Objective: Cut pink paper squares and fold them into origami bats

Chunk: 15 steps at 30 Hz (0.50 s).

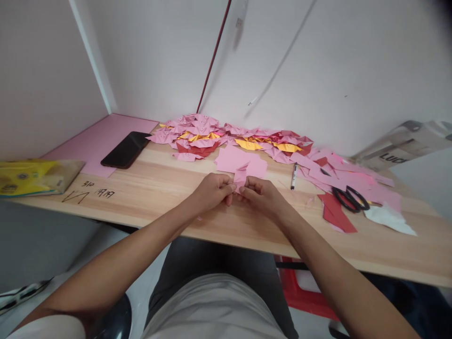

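Note:
My left hand (213,189) and my right hand (260,194) meet over the wooden table (158,188), both pinching a small piece of pink paper (240,178) between the fingertips. Just beyond it lie flat pink paper sheets (240,160). Behind those spreads a heap of folded paper shapes (212,134) in pink, red and yellow, against the wall.
A black phone (125,149) lies on a pink sheet (95,141) at the left, next to a yellow packet (31,176). A pen (294,175), black scissors (350,198), red paper (335,212) and white paper (388,217) lie at the right. A printed box (402,146) leans at the far right.

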Each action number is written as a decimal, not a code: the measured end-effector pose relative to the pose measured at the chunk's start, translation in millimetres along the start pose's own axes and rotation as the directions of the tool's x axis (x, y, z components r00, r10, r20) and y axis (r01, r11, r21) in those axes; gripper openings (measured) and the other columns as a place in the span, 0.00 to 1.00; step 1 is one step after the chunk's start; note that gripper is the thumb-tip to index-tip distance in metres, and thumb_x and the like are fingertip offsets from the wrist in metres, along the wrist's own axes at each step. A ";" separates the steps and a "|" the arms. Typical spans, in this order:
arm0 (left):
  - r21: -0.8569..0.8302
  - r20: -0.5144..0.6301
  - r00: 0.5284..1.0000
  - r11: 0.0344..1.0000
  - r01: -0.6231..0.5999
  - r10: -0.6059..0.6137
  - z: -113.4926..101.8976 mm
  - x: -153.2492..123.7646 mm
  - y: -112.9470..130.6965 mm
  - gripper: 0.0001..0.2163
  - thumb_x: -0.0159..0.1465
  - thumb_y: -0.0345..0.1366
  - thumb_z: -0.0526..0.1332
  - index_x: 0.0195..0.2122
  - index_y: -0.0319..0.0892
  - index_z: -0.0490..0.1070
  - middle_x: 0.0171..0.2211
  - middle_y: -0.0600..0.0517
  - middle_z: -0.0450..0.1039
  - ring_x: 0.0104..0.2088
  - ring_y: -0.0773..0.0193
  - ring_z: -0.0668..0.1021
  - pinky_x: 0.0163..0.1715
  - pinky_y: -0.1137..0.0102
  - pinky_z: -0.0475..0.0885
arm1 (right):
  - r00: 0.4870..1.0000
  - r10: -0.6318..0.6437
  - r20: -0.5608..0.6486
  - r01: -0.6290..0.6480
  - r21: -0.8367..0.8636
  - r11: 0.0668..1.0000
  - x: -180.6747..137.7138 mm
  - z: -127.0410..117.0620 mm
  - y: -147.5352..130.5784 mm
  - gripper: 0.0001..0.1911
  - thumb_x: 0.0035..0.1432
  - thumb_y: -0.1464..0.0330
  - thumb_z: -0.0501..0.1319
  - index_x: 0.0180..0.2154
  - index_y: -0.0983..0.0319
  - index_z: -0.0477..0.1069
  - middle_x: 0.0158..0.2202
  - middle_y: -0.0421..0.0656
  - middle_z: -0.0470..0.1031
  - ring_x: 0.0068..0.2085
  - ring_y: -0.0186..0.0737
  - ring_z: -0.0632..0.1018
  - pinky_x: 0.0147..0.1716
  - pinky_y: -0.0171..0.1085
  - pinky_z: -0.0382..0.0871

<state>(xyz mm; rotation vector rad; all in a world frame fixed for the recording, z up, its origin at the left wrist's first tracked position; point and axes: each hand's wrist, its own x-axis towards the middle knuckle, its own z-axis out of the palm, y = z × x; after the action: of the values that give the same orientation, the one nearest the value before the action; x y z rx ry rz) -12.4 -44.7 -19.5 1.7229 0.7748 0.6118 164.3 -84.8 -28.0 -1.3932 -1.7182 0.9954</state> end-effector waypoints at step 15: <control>-0.336 -0.067 0.984 0.933 0.132 -0.164 -2.9 -2.7 7.6 0.08 0.58 0.31 0.56 0.23 0.36 0.67 0.18 0.52 0.72 0.16 0.73 0.67 0.17 0.77 0.61 | 0.943 -0.290 -0.162 0.272 -0.124 0.954 -5.7 0.7 -4.7 0.07 0.59 0.71 0.56 0.41 0.58 0.65 0.39 0.41 0.69 0.35 0.34 0.70 0.35 0.35 0.64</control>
<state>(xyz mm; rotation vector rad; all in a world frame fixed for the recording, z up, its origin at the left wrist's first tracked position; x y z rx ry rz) -14.8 -46.4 -11.4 1.3235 0.8093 0.6804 162.6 -91.2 -24.4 -1.2131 -1.7891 0.6151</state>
